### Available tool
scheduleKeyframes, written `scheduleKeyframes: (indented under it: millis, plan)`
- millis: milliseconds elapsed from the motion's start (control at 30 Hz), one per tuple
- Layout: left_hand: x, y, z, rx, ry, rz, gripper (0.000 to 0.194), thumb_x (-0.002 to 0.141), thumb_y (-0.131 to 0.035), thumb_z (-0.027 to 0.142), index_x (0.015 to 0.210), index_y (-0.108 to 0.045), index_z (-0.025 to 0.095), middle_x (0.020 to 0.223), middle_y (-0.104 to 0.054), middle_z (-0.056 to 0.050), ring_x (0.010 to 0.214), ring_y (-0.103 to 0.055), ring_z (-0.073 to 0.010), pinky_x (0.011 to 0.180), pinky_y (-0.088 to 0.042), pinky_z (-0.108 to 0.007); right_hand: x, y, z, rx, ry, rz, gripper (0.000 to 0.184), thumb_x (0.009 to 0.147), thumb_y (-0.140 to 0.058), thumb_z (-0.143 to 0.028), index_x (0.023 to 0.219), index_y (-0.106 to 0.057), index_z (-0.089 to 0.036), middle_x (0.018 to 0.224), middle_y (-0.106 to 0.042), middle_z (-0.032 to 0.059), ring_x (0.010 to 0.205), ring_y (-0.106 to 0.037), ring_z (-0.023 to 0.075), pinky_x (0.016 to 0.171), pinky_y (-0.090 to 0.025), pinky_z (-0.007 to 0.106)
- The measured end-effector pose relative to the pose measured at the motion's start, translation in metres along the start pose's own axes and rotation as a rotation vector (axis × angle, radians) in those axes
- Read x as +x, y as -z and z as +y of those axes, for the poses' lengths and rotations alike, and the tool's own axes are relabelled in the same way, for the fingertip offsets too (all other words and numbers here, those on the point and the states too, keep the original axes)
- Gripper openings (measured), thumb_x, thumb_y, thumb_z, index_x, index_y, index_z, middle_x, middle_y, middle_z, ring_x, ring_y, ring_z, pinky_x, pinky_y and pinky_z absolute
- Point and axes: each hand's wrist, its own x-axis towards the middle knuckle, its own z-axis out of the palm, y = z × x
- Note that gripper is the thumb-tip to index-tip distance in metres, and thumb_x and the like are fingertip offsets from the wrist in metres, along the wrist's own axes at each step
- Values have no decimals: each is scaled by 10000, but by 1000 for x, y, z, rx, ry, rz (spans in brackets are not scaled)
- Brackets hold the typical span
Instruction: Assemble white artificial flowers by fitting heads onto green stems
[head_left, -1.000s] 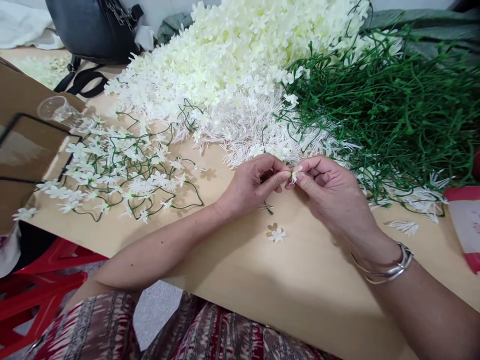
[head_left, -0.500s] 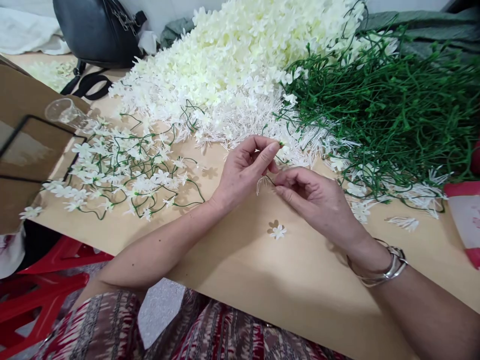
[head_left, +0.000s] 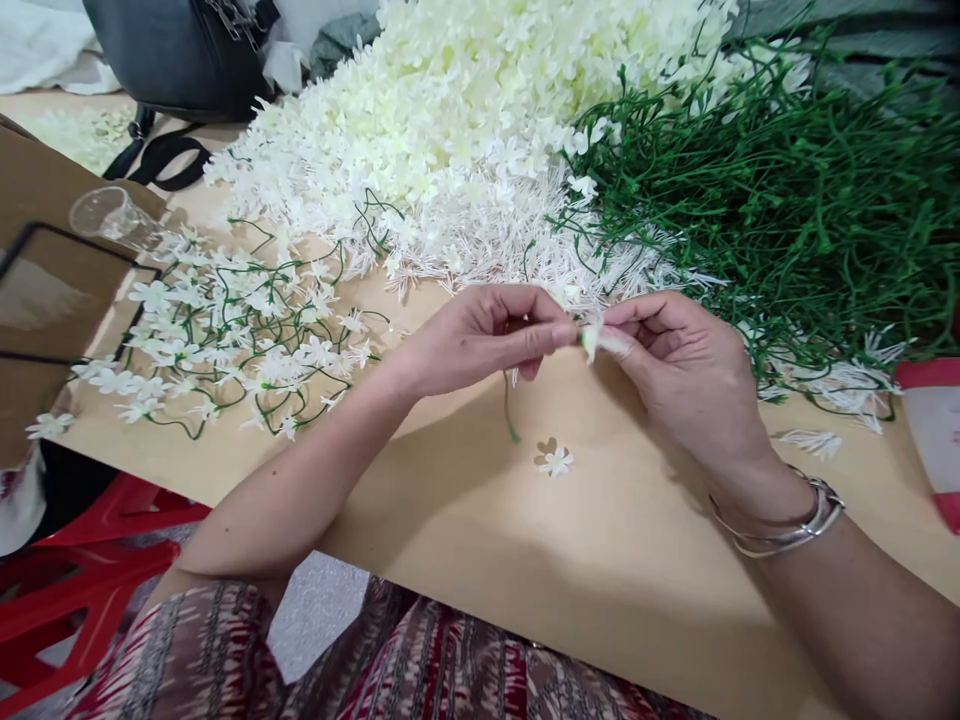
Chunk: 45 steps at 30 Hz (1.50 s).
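My left hand (head_left: 499,335) is closed in a pinch on a green artificial flower stem (head_left: 509,410), whose lower end hangs down below the fingers. At the stem's tip, my right hand (head_left: 667,370) pinches a small white artificial flower (head_left: 590,342), blurred and partly hidden by the fingertips. Both hands meet above the table, fingertips almost touching. One loose white blossom (head_left: 556,461) lies on the table just below them. To the left lies a spread of white flowers on green stems (head_left: 259,340).
Behind the hands rises a big heap of white petals (head_left: 465,110) with white stamen strands (head_left: 495,235) along its front. Green stems (head_left: 810,190) are piled at right. A clear plastic cup (head_left: 112,215) lies by a cardboard box (head_left: 45,270); a black bag (head_left: 180,60) sits behind.
My right hand has moved up and now pinches a white flower at the stem's tip. My left hand has shifted slightly, its thumb pointing right, with the stem end hanging below.
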Motion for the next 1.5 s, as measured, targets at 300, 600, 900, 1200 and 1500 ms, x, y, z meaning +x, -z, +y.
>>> scheduleKeyframes:
  millis: [300,600,900,1200,1500]
  plan:
    - [-8,13,9,555,124,-457,96,911,-785,239,864,-850,186,946,-782,-57,795,-704,-147,729,-486,-249,-1,0,7,-282,348,-25,130,959,-700,-182,969,-776,-288,1120,-765,78,1052,-742,252,874,-628,413]
    - [-15,-36,-4,823,-70,-505,87,913,-789,131,982,-762,177,986,-735,-43,899,-677,-170,756,-451,-257,-1,2,8,-464,455,-43,174,958,-646,-108,957,-733,-258,941,-740,53,869,-726,233,755,-597,389]
    - [-9,-32,-12,468,-35,-250,98,958,-686,157,875,-727,189,853,-716,-9,751,-629,-122,722,-470,-244,-8,8,9,-777,560,-280,176,1010,-564,-147,969,-720,-217,970,-789,104,919,-698,298,838,-546,457]
    - [3,-23,-25,-104,100,394,265,875,-812,301,1101,-740,182,1053,-765,-32,825,-707,-104,744,-528,-207,-4,7,-5,-575,520,133,203,1033,-557,-171,1082,-741,-241,1061,-728,115,978,-728,272,845,-621,455]
    - [3,-26,-27,-171,141,396,289,854,-836,303,1096,-744,174,1064,-752,-32,818,-692,-94,742,-513,-208,-12,-2,-16,-144,310,182,64,943,-748,-219,965,-759,-278,979,-796,20,981,-769,247,944,-619,494]
